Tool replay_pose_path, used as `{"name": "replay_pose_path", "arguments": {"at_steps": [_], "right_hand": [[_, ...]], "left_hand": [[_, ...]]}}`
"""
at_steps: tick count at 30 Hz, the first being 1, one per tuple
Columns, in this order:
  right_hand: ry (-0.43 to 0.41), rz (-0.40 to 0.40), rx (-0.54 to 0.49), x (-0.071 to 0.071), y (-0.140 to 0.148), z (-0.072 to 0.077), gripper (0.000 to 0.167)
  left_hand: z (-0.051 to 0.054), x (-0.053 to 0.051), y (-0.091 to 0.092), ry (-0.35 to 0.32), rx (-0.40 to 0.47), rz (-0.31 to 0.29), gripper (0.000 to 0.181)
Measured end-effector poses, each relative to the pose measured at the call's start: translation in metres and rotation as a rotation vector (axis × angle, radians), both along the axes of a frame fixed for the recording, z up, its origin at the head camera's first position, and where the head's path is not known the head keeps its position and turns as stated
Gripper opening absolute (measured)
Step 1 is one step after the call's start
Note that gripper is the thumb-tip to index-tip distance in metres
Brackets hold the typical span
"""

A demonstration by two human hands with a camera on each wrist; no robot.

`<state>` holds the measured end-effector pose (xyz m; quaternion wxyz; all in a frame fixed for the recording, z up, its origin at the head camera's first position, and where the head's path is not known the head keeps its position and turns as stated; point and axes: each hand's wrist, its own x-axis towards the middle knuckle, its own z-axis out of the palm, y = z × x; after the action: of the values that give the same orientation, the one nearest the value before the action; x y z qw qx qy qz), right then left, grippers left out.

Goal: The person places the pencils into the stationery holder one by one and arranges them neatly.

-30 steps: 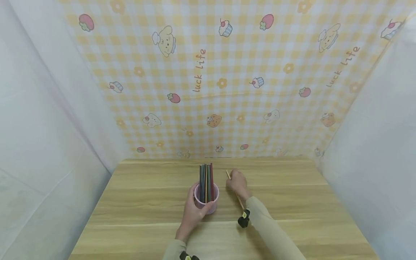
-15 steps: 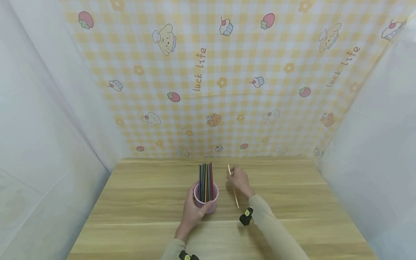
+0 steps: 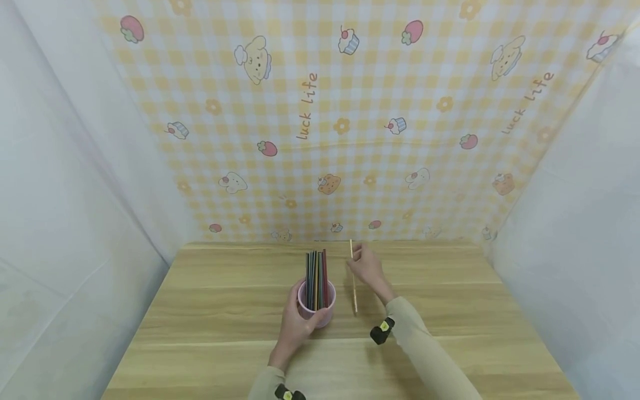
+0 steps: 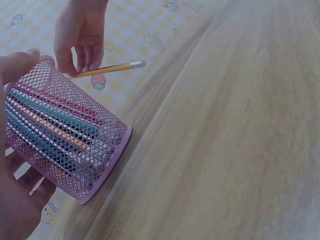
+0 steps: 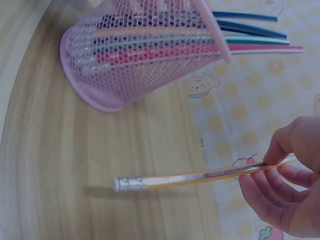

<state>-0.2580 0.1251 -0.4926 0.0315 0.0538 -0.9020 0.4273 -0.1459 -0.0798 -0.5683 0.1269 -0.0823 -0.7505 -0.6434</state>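
A pink mesh pencil cup (image 3: 320, 319) stands on the wooden table with several pencils (image 3: 316, 278) upright in it, dark, green, yellow and red. My left hand (image 3: 294, 325) holds the cup round its side, thumb at the front near the rim. To the cup's right, my right hand (image 3: 367, 266) pinches a yellow pencil (image 5: 200, 177) between thumb and fingers. In the right wrist view this pencil's white eraser end (image 5: 121, 184) points down toward the table, apart from the cup. The left wrist view shows the pencils through the mesh (image 4: 65, 130).
The wooden table (image 3: 215, 311) runs back to a yellow checked cloth (image 3: 350, 166) with cartoon prints. White sheets hang at the left (image 3: 65, 222) and right (image 3: 575, 222). Black wrist cameras sit on both sleeves.
My right hand has lifted the yellow pencil and brought it to a more upright angle, its lower end swinging left toward the cup. My left hand and the cup stay nearly in place.
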Motion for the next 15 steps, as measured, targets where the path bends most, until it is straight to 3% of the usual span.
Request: {"name": "replay_pose_path", "arguments": {"at_steps": [10,15], "right_hand": [[0.109,0.011,-0.076,0.008,0.003,0.018,0.035],[0.173,0.018,-0.12,0.011,0.006,0.031,0.038]], "left_hand": [[0.001,0.001,0.0,0.022,-0.021,0.003,0.088],[0.002,0.001,0.0,0.001,-0.019,0.001,0.089]]}}
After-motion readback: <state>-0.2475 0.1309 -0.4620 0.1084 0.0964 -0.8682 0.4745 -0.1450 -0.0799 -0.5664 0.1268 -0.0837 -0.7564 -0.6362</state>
